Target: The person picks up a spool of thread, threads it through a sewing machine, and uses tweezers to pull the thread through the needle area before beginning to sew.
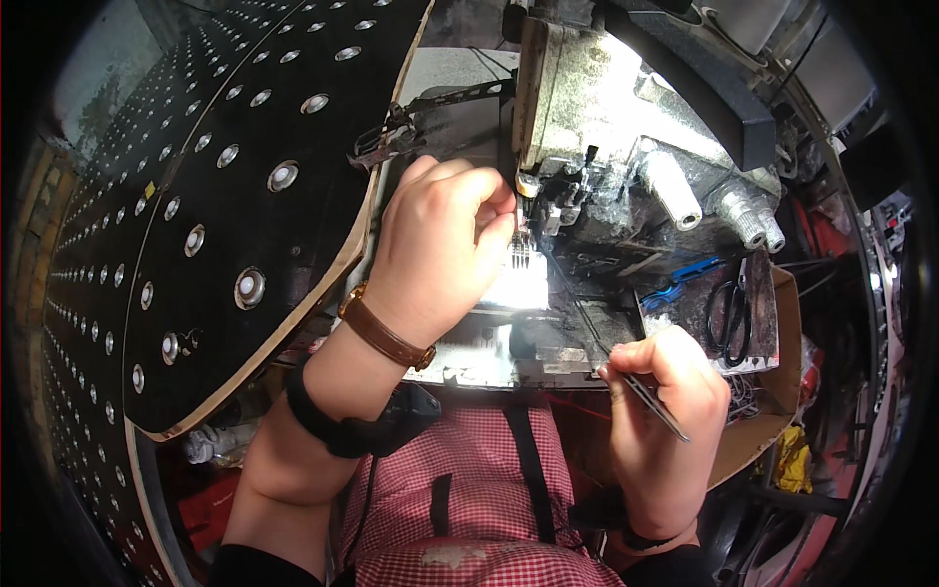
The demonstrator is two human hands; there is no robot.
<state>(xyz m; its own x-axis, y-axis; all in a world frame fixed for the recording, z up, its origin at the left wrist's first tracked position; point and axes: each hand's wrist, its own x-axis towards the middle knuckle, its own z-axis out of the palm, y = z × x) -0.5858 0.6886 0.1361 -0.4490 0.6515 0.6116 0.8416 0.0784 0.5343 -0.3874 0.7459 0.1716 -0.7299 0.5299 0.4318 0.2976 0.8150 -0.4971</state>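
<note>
An industrial sewing machine (577,98) stands ahead of me, with its lamp shining on the needle area. My left hand (435,240) is raised just left of the needle and presser foot (524,252). Its thumb and forefinger are pinched together, and whatever sits between them is too small to make out. Lower and to the right, my right hand (670,411) grips a pair of long thin metal tweezers (591,328). Their tips point up and left toward the presser foot; I cannot tell whether they touch anything.
A black board studded with silver metal balls (225,157) fills the left side, its wooden edge near my left forearm. At right, a cardboard box (785,342) stands by black-handled scissors (729,323) and a blue tool (690,274). A red checked apron (469,489) covers my lap.
</note>
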